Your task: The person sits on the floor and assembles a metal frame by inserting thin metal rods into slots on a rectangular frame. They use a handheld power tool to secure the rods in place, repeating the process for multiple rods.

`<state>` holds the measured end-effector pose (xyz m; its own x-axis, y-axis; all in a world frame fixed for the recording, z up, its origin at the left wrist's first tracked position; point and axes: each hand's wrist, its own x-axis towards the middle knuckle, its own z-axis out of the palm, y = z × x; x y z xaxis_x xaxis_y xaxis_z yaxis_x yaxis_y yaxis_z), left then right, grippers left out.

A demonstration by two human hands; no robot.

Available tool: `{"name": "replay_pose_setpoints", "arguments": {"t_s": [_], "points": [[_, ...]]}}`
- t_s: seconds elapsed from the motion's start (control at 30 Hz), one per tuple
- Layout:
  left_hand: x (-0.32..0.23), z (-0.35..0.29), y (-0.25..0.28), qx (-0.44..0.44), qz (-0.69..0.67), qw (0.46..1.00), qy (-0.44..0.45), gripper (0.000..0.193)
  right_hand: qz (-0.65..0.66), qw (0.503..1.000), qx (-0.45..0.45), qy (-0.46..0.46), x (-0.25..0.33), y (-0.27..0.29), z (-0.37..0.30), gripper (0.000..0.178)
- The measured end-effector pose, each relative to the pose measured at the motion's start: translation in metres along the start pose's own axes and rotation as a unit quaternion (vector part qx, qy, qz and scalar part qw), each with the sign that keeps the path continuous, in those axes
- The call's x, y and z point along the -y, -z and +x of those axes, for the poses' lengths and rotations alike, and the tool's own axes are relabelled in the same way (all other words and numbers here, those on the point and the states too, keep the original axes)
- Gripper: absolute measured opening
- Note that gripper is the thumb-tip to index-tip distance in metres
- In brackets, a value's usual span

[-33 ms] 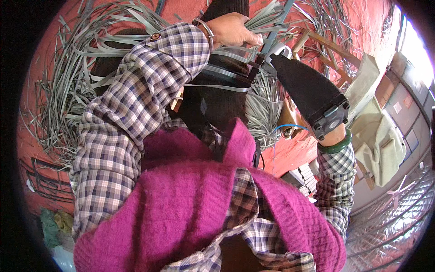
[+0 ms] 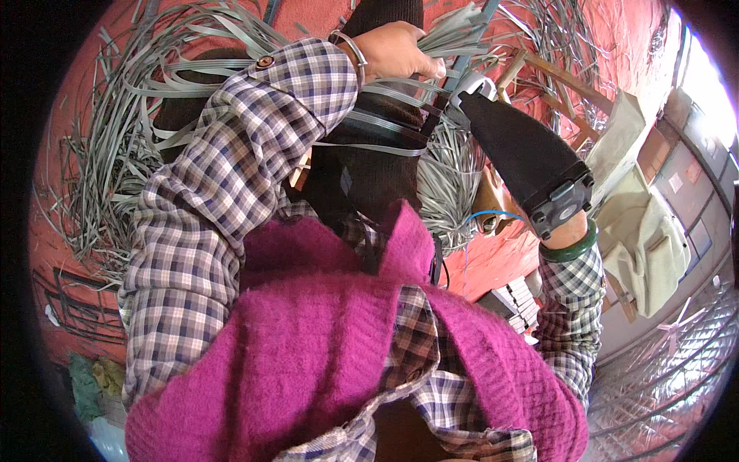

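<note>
My left hand (image 2: 392, 51) reaches across at the upper middle, thumb pointing right, closed over a bundle of flat grey strips (image 2: 460, 29). Its other fingers are mostly hidden. More grey strips (image 2: 381, 121) run over my dark ribbed leg coverings (image 2: 362, 181) to a narrow blue-grey metal bar (image 2: 464, 61). A black guard (image 2: 512, 146), strapped at the wrist, covers my right hand (image 2: 568, 229), of which little bare skin shows. Beyond the guard's tip, a grey-white part (image 2: 472, 88) lies against the bar; whether it is glove or tool I cannot tell.
Loops of grey strip (image 2: 100, 169) heap on the reddish floor (image 2: 493, 266) at left, with a sheaf of cut strips (image 2: 454, 181) beside my legs. At right stand a wooden frame (image 2: 570, 85) with pale cloth (image 2: 643, 239) and a clear plastic-wrapped stack (image 2: 662, 385).
</note>
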<state>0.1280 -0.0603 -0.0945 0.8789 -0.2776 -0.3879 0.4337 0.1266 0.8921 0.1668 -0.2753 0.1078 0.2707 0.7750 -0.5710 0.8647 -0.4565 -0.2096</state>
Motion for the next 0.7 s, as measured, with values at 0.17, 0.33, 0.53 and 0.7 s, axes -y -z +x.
{"name": "replay_pose_setpoints", "arguments": {"t_s": [0.17,0.33,0.53,0.7], "points": [[0.008,0.011,-0.007,-0.061,0.125,0.989,-0.051,0.04,0.027,1.0,0.009,-0.006,-0.002,-0.002,0.0,0.038],[0.014,0.019,-0.011,-0.078,0.139,0.985,-0.065,0.04,0.039,0.999,-0.012,0.006,-0.006,-0.002,0.005,0.04],[0.014,0.019,-0.011,-0.08,0.136,0.985,-0.065,0.042,0.048,0.986,0.143,-0.071,-0.01,0.005,0.01,0.042],[0.012,0.021,-0.011,-0.084,0.138,0.985,-0.057,0.044,0.054,0.992,0.107,-0.03,-0.008,0.01,0.015,0.043]]}}
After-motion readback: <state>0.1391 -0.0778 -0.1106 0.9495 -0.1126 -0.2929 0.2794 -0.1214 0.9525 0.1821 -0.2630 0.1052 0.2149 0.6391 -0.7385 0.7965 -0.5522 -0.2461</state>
